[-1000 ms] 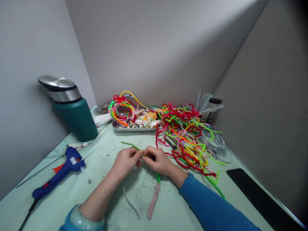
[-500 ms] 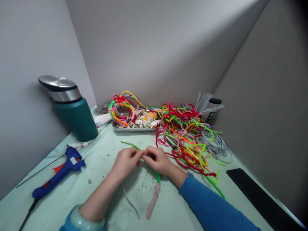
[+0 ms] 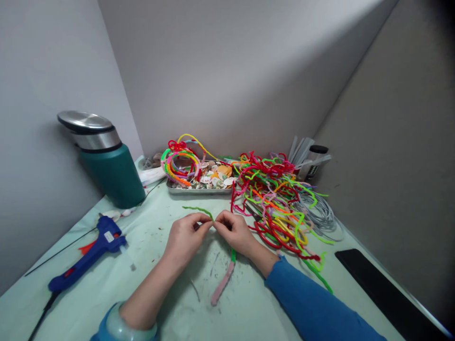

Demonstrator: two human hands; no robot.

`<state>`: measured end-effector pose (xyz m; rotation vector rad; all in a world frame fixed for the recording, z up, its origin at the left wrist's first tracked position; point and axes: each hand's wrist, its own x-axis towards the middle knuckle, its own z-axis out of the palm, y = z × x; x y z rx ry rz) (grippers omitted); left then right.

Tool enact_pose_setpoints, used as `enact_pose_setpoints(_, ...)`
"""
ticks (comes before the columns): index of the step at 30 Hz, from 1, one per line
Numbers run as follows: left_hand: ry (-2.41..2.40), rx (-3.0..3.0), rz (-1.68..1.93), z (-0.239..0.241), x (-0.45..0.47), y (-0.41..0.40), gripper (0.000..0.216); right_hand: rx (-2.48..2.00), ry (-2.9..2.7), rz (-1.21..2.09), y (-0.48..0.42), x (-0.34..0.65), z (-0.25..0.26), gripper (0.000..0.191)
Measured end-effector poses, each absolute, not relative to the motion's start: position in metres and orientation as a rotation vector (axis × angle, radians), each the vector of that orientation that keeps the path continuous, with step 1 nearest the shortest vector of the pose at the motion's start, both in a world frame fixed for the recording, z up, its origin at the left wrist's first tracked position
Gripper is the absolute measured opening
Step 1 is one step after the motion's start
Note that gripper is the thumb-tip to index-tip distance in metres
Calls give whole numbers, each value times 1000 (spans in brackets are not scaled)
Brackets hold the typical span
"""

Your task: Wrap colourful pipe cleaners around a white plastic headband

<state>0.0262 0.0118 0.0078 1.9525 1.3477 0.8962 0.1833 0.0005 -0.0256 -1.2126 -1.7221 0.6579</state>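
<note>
Between pinched fingers (image 3: 204, 228), a green strand (image 3: 199, 209).

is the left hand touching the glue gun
Apart: the head view shows a strip of bare table between the left hand and the glue gun.

Left hand (image 3: 185, 237) and right hand (image 3: 237, 234) sit close, fingers (image 3: 204, 229) pinched.

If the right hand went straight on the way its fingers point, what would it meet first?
Most likely the left hand, directly ahead of the right hand, with the green fuzzy strand at their fingertips; whether the hands touch is hard to tell.
</note>
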Motion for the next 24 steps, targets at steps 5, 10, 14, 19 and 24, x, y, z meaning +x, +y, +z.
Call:
enact_pose_setpoints(5, 1238, 2062, 980, 5, 27, 13, 17, -1215, -1705, 668, 0, 183, -26, 10)
enact_pose_setpoints(10, 1232, 2127, 940, 3, 26, 14, 20, -1208, -1740, 659, -1, 183, -24, 10)
enact_pose_setpoints(14, 1248, 2159, 885, 2, 27, 14, 20, -1203, -1765, 654, -1, 184, -24, 9)
enact_pose_setpoints(19, 1271, 2192, 847, 1, 26, 13, 21, -1196, -1779, 644, -3, 184, -24, 9)
enact_pose_setpoints(24, 1239, 2223, 845, 2, 25, 13, 23, -1184, -1781, 658, -3, 184, -24, 10)
